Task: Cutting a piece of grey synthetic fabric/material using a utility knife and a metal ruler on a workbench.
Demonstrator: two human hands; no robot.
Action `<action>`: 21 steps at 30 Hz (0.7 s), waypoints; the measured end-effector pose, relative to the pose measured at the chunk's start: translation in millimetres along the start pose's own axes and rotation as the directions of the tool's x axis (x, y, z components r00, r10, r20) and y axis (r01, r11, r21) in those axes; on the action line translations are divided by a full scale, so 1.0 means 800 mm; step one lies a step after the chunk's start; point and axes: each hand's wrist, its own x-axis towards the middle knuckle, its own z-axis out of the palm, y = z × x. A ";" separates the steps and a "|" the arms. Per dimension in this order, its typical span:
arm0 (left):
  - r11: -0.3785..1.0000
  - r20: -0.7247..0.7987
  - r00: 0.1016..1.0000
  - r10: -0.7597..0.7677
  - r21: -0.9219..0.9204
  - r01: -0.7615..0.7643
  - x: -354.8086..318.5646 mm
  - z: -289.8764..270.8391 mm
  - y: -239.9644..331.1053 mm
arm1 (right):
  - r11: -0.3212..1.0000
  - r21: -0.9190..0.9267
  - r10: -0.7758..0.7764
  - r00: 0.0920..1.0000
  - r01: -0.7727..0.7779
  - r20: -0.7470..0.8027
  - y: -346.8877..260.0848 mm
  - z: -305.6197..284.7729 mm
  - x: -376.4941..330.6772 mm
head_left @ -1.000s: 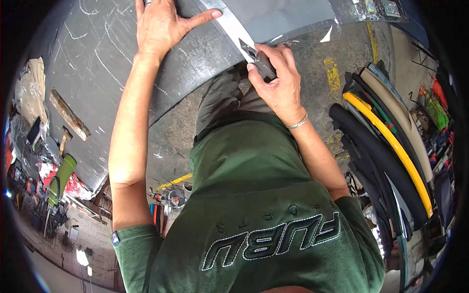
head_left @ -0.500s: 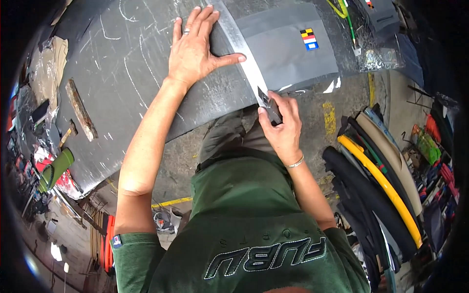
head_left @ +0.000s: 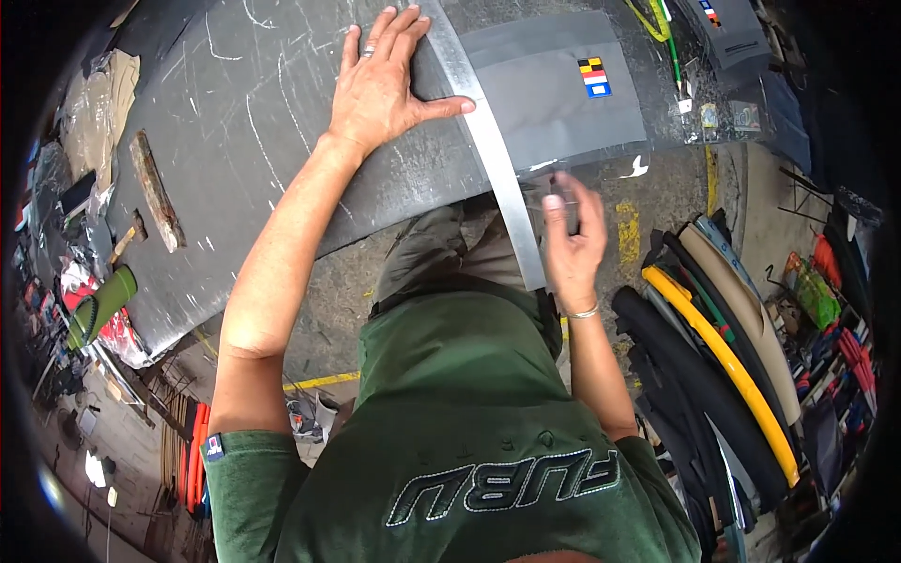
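At the far left, crumpled clear plastic [head_left: 99, 98] is seen along the side edge of the dark, scratched worktop [head_left: 235, 141]. Nearer the person, a rough wooden stick [head_left: 157, 192] and a hammer [head_left: 124, 244] are laid on the same side; a green roll [head_left: 105, 305] is seen close to the worktop's left corner. Between stick and left forearm, a wide stretch of surface is marked by pale scratches.

The left hand [head_left: 377, 105] is placed flat on the worktop, fingers extended and slightly parted, thumb spread sideways with its tip on a metal ruler [head_left: 497, 164]. The ruler is laid across the worktop; its lower end is projected past the near edge, in front of the person's trousers [head_left: 432, 246].

Right of the ruler, a grey sheet [head_left: 535, 94] bearing a multicoloured patch [head_left: 595, 77] is laid with its left edge alongside the metal. A white scrap [head_left: 639, 167] is noted near the worktop's front edge.

The right hand [head_left: 574, 239] is held beyond that edge, just beside the ruler, apart from it. Its fingers are curled about a dark tool [head_left: 568, 205]; both are blurred, and the exact grip cannot be told. Room over the floor [head_left: 601, 272] is left between this hand and the material rolls [head_left: 727, 357] at right.
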 end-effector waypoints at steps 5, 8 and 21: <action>0.977 0.080 0.990 -0.120 0.188 0.103 -0.003 0.007 0.012 | 0.950 0.119 0.306 0.936 -0.288 -0.173 0.056 -0.042 -0.002; 0.964 0.124 0.979 -0.159 0.234 0.127 -0.003 -0.003 0.009 | 0.949 0.113 0.310 0.932 -0.293 -0.189 0.080 -0.060 -0.002; 0.959 0.275 0.933 -0.233 0.221 0.175 0.010 -0.016 0.078 | 0.968 0.147 0.199 0.978 -0.206 0.056 -0.001 -0.067 0.007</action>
